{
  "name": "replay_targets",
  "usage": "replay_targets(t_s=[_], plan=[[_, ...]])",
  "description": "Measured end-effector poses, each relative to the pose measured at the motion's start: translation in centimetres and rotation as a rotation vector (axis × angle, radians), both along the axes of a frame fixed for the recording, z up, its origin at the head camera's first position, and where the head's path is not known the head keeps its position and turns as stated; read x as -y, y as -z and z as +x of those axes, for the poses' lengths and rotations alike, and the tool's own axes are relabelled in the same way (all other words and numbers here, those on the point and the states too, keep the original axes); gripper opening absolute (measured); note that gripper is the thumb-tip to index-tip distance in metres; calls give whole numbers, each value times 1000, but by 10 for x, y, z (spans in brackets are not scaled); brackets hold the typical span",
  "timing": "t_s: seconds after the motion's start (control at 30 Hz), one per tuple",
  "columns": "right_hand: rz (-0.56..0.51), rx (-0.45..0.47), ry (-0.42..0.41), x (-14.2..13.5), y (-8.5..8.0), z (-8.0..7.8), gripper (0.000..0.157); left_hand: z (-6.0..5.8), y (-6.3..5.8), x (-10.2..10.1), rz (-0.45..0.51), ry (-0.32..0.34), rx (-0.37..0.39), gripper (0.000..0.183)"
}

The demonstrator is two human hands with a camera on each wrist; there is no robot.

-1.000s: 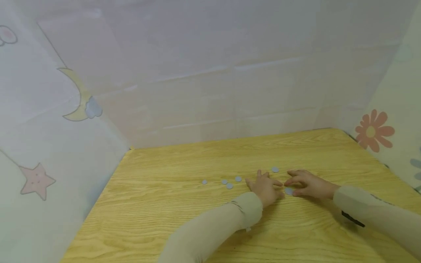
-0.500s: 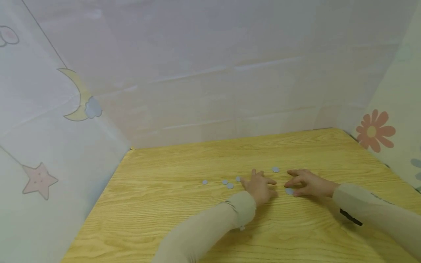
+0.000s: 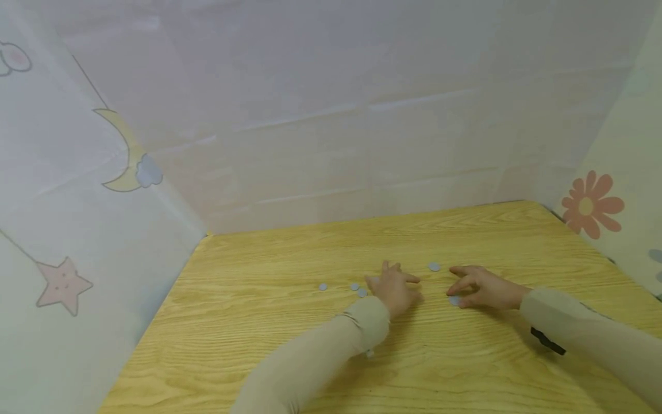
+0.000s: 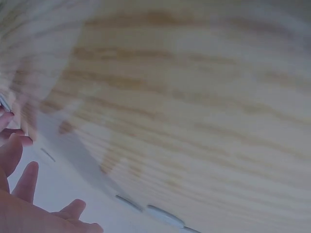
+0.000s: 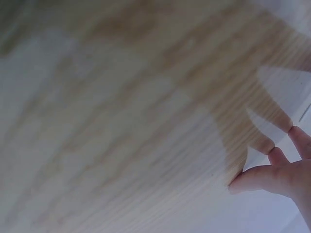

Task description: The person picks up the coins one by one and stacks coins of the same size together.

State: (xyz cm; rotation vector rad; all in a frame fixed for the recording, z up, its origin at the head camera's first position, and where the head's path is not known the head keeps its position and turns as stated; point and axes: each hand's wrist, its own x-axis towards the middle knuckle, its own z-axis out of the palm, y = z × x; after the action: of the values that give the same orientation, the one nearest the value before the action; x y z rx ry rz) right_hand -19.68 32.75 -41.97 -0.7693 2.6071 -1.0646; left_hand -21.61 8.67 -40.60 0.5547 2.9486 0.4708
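Observation:
My right hand [image 3: 483, 287] pinches a flat grey disc [image 3: 454, 300] between thumb and fingers, low over the table. In the left wrist view, the edge of this disc [image 4: 5, 103] shows tilted beside the fingertips. My left hand [image 3: 395, 290] is palm down with fingers spread, over the wood. Its leftmost finger partly covers another grey disc [image 3: 376, 280]. Left of it lie several grey discs [image 3: 354, 286]. Between the hands and farther back lies one more disc [image 3: 434, 267]. In the right wrist view, fingertips [image 5: 233, 187] meet the glossy tabletop, and no disc shows.
The wood-grain table [image 3: 248, 339] ends at a pale wall [image 3: 310, 149] at the back. Side walls carry a moon [image 3: 121, 172], a star [image 3: 64, 286] and a flower [image 3: 586, 206]. A black strap [image 3: 547, 341] hangs under the right sleeve.
My left hand has moved left, away from the right hand, to partly cover a disc. My right hand stays nearly still with its disc.

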Motion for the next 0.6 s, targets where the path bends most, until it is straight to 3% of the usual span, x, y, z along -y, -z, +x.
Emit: replay_targets(t_s=[0.13, 0.37, 0.6], plan=[[4, 1, 9, 0, 0, 1, 29, -5, 5, 4, 49, -9, 1, 34], [-9, 15, -20, -8, 5, -4, 34, -11, 10, 15, 248, -26, 36, 34], [-23, 13, -30, -8, 7, -5, 32, -13, 4, 26, 300, -18, 66, 35]])
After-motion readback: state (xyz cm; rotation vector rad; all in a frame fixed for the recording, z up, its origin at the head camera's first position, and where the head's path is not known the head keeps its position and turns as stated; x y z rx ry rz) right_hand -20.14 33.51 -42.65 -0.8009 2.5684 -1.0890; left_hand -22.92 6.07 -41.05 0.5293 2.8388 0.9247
